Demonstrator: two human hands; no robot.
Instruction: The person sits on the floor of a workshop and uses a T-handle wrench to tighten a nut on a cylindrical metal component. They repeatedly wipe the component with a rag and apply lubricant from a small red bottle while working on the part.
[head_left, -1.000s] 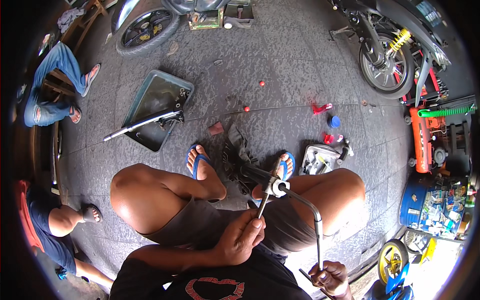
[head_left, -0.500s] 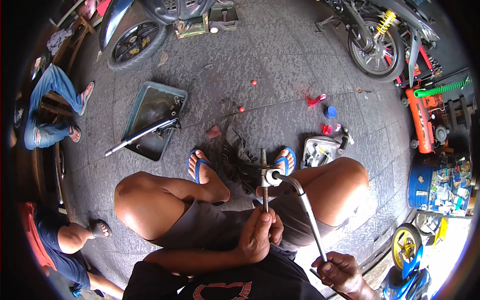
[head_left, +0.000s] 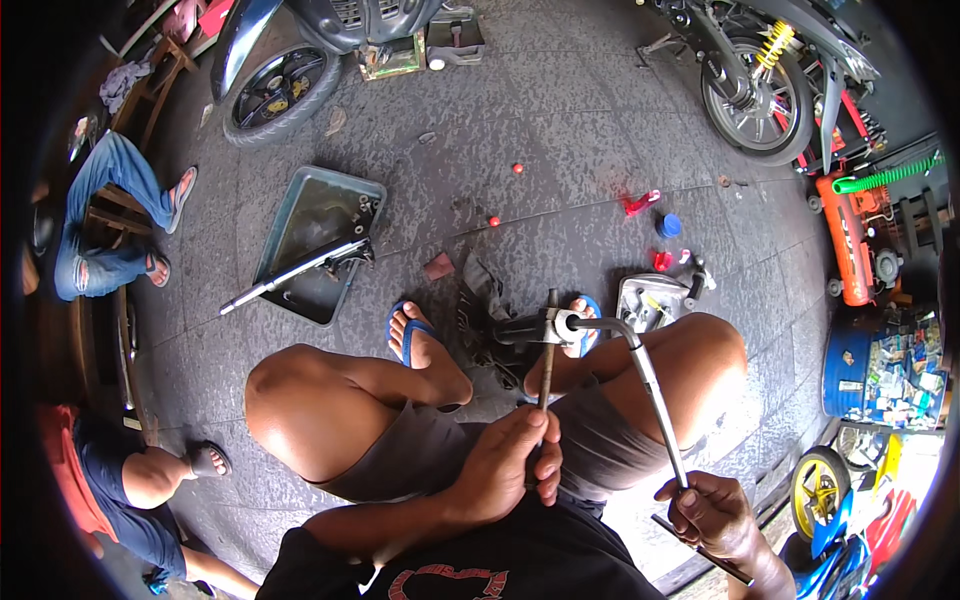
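Between my knees, a metal rod (head_left: pixel 547 372) stands nearly upright through a silver clamp-like fitting (head_left: pixel 563 327). My left hand (head_left: pixel 515 455) is closed around the rod's lower end. A dark arm-like part (head_left: pixel 520 329) reaches left from the fitting. On its right side sits the bent dark end of a T-handled wrench (head_left: pixel 656 400), its silver shaft slanting down to my right hand (head_left: pixel 715 515). My right-hand fingers are closed on the shaft's lower end, beside a thin dark crossbar (head_left: pixel 735 572).
A drip tray (head_left: pixel 285 215) with a fork tube (head_left: pixel 290 275) across it lies front left. Ahead right are a small parts tray (head_left: pixel 625 300), a blue cap (head_left: pixel 669 225) and red pieces (head_left: pixel 641 204). Motorcycle wheels (head_left: pixel 275 100) stand beyond; an orange compressor (head_left: pixel 850 250) stands right.
The fitting has turned, showing its dark arm on the left, and the wrench's bent end lies flatter. My right hand has moved slightly right and up; the whole view has shifted slightly.
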